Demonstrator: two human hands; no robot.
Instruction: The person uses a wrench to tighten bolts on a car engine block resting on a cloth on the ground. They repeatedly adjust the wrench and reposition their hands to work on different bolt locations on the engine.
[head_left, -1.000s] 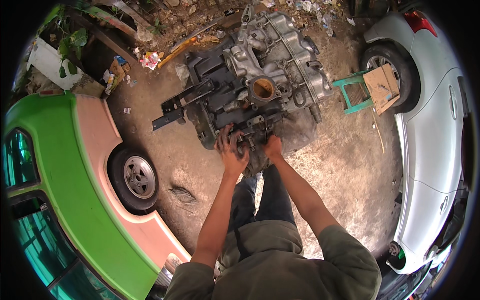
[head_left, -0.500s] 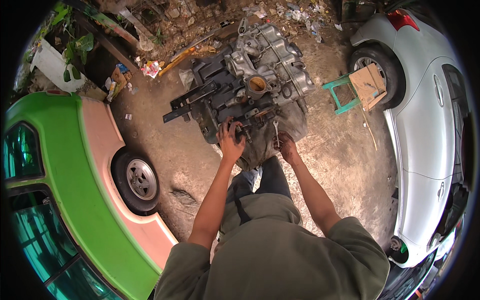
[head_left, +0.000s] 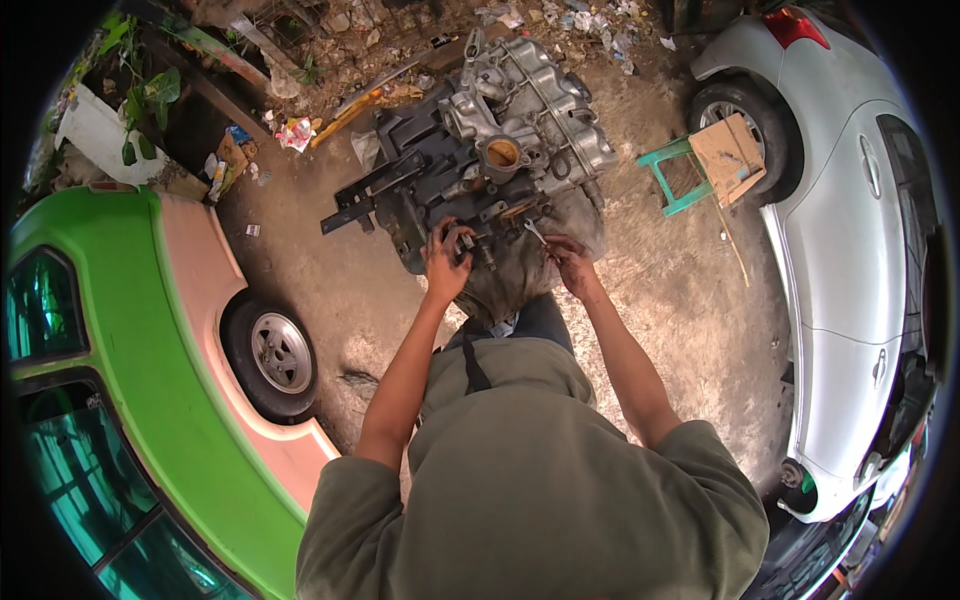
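Observation:
In front of me stands a large engine (head_left: pixel 530 110), its upper end silvery metal and its near end dark and greasy. A round throat with a brownish inside (head_left: pixel 502 152) opens on its upper face. My left hand (head_left: pixel 446 264) rests at the near left of the engine, fingers curled round a small fitting that they mostly hide. On the near right, my right hand (head_left: pixel 572 267) is closed on a small wrench (head_left: pixel 535 231). The wrench's open jaw points up and left, over the dark casing. Dirt darkens the fingers of both hands.
A green car with a pinkish lower panel (head_left: pixel 200 270) stands at left, a silver car (head_left: pixel 840 250) at right. Near the silver car's wheel, a green stool (head_left: pixel 675 175) carries a cardboard piece (head_left: pixel 727 160). Litter and rubble (head_left: pixel 590 20) lie along the far edge.
The wrench has tipped from nearly upright to leaning left, and my right hand has risen a little toward the engine. My left hand stays by the same fitting, its fingers curled more.

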